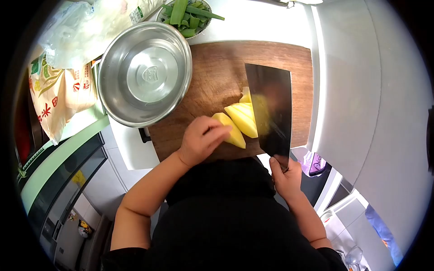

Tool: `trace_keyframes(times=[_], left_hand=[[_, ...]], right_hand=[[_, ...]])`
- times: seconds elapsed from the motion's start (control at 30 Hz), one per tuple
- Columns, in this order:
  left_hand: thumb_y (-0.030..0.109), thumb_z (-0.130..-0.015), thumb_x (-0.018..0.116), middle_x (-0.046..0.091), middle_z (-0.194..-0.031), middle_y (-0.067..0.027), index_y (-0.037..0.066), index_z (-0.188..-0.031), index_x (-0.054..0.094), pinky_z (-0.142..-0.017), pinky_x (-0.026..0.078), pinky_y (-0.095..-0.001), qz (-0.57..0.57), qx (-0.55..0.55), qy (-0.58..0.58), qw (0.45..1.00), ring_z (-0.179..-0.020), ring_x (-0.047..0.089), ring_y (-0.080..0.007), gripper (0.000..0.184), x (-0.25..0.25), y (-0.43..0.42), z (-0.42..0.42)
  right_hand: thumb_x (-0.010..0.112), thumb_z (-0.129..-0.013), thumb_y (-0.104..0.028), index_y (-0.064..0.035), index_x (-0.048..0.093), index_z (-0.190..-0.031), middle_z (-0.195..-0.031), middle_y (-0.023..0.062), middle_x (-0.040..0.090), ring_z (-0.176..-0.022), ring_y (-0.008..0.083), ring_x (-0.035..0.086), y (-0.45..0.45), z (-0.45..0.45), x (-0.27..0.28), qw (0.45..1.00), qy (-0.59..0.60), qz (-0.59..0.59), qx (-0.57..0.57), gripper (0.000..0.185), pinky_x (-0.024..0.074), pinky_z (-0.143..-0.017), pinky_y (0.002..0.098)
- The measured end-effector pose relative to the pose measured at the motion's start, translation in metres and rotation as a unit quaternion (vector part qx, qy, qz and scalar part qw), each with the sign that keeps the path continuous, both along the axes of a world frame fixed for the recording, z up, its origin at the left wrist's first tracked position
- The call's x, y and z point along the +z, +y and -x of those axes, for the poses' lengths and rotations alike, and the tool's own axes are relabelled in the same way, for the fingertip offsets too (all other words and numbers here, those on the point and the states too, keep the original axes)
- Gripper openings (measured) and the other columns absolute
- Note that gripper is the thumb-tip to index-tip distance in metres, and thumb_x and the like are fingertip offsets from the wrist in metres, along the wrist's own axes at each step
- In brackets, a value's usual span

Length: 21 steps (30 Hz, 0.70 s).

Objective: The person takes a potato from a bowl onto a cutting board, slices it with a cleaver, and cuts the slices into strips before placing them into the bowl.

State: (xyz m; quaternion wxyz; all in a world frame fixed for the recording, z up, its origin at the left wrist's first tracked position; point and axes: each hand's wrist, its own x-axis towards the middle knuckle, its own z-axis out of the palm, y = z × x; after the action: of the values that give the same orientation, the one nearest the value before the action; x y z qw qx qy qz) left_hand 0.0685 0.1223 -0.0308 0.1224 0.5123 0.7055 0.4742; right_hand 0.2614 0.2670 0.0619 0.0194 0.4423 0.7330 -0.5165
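Observation:
On a wooden cutting board (217, 67) lie pale yellow pieces, which look like peeled potato. My right hand (288, 178) is closed round the handle of a wide dark cleaver (275, 104), whose blade stands over the right part of the board. Beside the blade is a sliced yellow piece (243, 118), with a smaller bit above it. My left hand (203, 137) is at the near edge of the board, its fingers bent and partly apart over another yellow piece (235, 135). Whether the fingertips touch that piece is unclear.
A steel bowl (151, 74) overlaps the board's left side. Behind it, a patterned dish (209, 22) holds cut green leaves (192, 21). Plastic bags (74, 34) and a printed food bag (58, 95) fill the left. A pale wall (348, 81) rises on the right.

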Motion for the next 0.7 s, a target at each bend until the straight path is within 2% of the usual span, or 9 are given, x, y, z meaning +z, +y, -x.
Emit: trace_keyframes(times=[0.03, 0.07, 0.13, 0.2, 0.27, 0.3, 0.4, 0.53, 0.7], left_hand=[[0.013, -0.075, 0.068, 0.059, -0.094, -0.0051, 0.009, -0.1, 0.065, -0.073, 0.047, -0.0325, 0.024, 0.064, -0.033, 0.997, -0.082, 0.057, -0.021, 0.025, 0.005, 0.005, 0.001], [0.013, -0.075, 0.068, 0.059, -0.094, -0.0051, 0.009, -0.1, 0.065, -0.073, 0.047, -0.0325, 0.023, 0.064, -0.031, 0.997, -0.082, 0.057, -0.021, 0.025, 0.01, 0.012, 0.004], [0.008, -0.078, 0.066, 0.061, -0.092, -0.0091, 0.006, -0.107, 0.061, -0.07, 0.047, -0.0303, 0.072, 0.139, -0.146, 0.977, -0.082, 0.059, -0.0216, 0.03, 0.016, 0.025, 0.012], [0.009, -0.083, 0.061, 0.062, -0.095, -0.0112, 0.005, -0.112, 0.057, -0.071, 0.048, -0.0288, 0.1, 0.11, -0.172, 0.974, -0.084, 0.061, -0.0194, 0.03, 0.01, 0.028, 0.023], [0.009, -0.085, 0.059, 0.063, -0.097, -0.0112, 0.004, -0.112, 0.056, -0.073, 0.048, -0.0274, 0.165, 0.065, -0.326, 0.929, -0.084, 0.062, -0.0176, 0.028, 0.009, 0.031, 0.031], [0.009, -0.088, 0.055, 0.063, -0.097, -0.0114, 0.002, -0.115, 0.053, -0.076, 0.048, -0.0274, 0.196, 0.055, -0.326, 0.923, -0.083, 0.063, -0.0161, 0.028, 0.014, 0.033, 0.033], [0.008, -0.09, 0.052, 0.063, -0.101, -0.0119, 0.001, -0.118, 0.051, -0.078, 0.048, -0.0275, 0.195, 0.048, -0.363, 0.91, -0.086, 0.062, -0.0161, 0.028, 0.005, 0.025, 0.038], [0.011, -0.089, 0.054, 0.062, -0.108, -0.0127, 0.001, -0.12, 0.049, -0.085, 0.047, -0.0294, 0.138, 0.071, -0.538, 0.829, -0.098, 0.06, -0.0176, 0.033, 0.005, 0.013, 0.037], [0.011, -0.086, 0.061, 0.058, -0.113, -0.0126, 0.0, -0.124, 0.047, -0.09, 0.045, -0.0311, 0.132, 0.05, -0.456, 0.879, -0.104, 0.056, -0.0188, 0.042, 0.008, -0.001, 0.023]], right_hand=[[0.06, -0.087, -0.008, 0.0051, 0.061, -0.087, -0.053, -0.0009, 0.05, -0.043, 0.0047, 0.043, -0.001, -0.002, -0.001, 1.0, 0.002, -0.001, 0.0, 0.013, 0.0327, -0.041, 0.0216], [0.06, -0.088, -0.008, 0.0054, 0.061, -0.088, -0.053, -0.0007, 0.051, -0.043, 0.0048, 0.044, -0.002, -0.003, -0.001, 1.0, 0.01, 0.006, -0.004, 0.013, 0.0331, -0.041, 0.0215], [0.059, -0.088, -0.008, 0.0057, 0.061, -0.089, -0.053, -0.0006, 0.051, -0.043, 0.0049, 0.045, -0.005, -0.007, -0.003, 1.0, 0.02, 0.012, -0.009, 0.014, 0.0335, -0.04, 0.0214], [0.059, -0.089, -0.008, 0.0061, 0.059, -0.092, -0.054, -0.0001, 0.051, -0.043, 0.0053, 0.045, -0.007, -0.012, -0.007, 1.0, 0.029, 0.005, -0.006, 0.014, 0.0336, -0.04, 0.0216], [0.059, -0.089, -0.008, 0.0064, 0.059, -0.092, -0.054, 0.0001, 0.051, -0.043, 0.0054, 0.045, -0.011, -0.018, -0.011, 0.999, 0.041, 0.004, -0.01, 0.015, 0.0338, -0.04, 0.0218], [0.059, -0.089, -0.008, 0.0067, 0.058, -0.093, -0.055, 0.0003, 0.051, -0.043, 0.0055, 0.044, -0.012, -0.021, -0.012, 0.999, 0.051, 0.004, -0.013, 0.015, 0.0339, -0.04, 0.022], [0.059, -0.089, -0.008, 0.007, 0.057, -0.096, -0.055, 0.0004, 0.051, -0.043, 0.0058, 0.044, -0.017, -0.029, -0.015, 0.998, 0.052, 0.002, -0.026, 0.016, 0.0341, -0.04, 0.0223], [0.059, -0.089, -0.008, 0.0069, 0.057, -0.096, -0.055, 0.0003, 0.051, -0.043, 0.0059, 0.044, -0.02, -0.033, -0.013, 0.999, 0.038, 0.001, -0.036, 0.017, 0.0343, -0.039, 0.0225], [0.059, -0.089, -0.008, 0.0058, 0.057, -0.095, -0.055, 0.0, 0.05, -0.043, 0.0059, 0.044, -0.023, -0.034, -0.01, 0.997, 0.029, 0.028, -0.067, 0.015, 0.0344, -0.039, 0.0224]])
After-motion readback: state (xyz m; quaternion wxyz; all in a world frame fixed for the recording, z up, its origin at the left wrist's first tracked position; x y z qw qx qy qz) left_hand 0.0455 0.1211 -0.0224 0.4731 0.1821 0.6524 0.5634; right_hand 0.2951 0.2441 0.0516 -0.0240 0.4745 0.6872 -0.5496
